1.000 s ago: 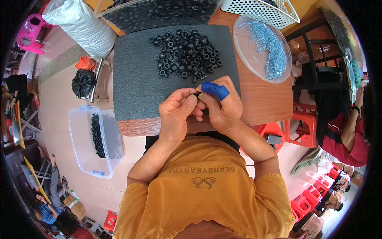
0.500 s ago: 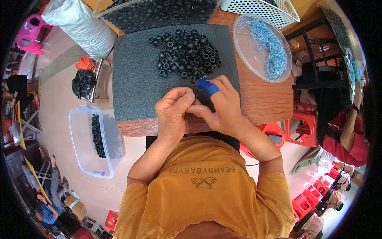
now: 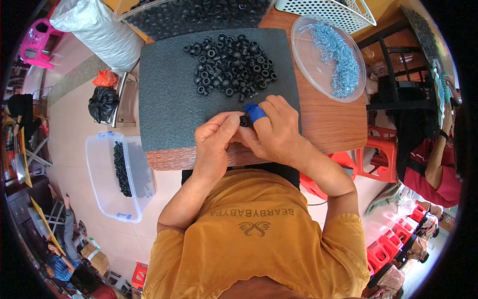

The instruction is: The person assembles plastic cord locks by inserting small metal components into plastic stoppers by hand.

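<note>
Left hand (image 3: 214,139) and right hand (image 3: 276,128) pinch one black part (image 3: 244,121) between them, over mat (image 3: 167,94) near its front edge. Pile (image 3: 231,65) just beyond; mat's widest open stretch left of it. Dish (image 3: 309,60) of blue bits (image 3: 343,67) reaches table (image 3: 326,127) right edge; bin (image 3: 143,26) behind mat.

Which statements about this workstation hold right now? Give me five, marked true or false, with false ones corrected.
1. The heap of small round black parts lies on the dark grey rectangular mat. True.
2. The right hand has a blue wrap around one finger. True.
3. The left hand lies flat on the mat. False: both hands' fingertips meet at a small black part.
4. The shallow round clear-plastic tray of shiny blue pieces sits left of the mat. False: it sits right of it.
5. The clear rectangular plastic box holds black pieces. True.
</note>
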Demonstrator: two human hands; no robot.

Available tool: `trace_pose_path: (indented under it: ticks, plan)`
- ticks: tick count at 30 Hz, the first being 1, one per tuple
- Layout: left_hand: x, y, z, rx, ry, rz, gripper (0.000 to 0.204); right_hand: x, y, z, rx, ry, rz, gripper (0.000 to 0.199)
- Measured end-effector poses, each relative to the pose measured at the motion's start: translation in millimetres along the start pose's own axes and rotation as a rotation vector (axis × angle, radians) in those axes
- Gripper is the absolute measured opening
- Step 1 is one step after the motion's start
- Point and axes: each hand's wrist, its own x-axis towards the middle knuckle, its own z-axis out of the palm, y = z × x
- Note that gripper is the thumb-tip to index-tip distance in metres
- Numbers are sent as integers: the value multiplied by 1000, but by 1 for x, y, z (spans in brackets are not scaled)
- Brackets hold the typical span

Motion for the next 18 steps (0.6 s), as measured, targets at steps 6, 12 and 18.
trace_pose_path:
  ticks: [6,12,18]
  plan:
    - [3,-10,-10,164,-120,21,25,-4,3,2,-31,-52,-42,25]
    - [2,-21,-14,292,-64,141,28,-5,8,8,18,-60,-142,26]
    - [1,-23,-11,275,-40,177,25,2,5,1,-39,-199,-222,26]
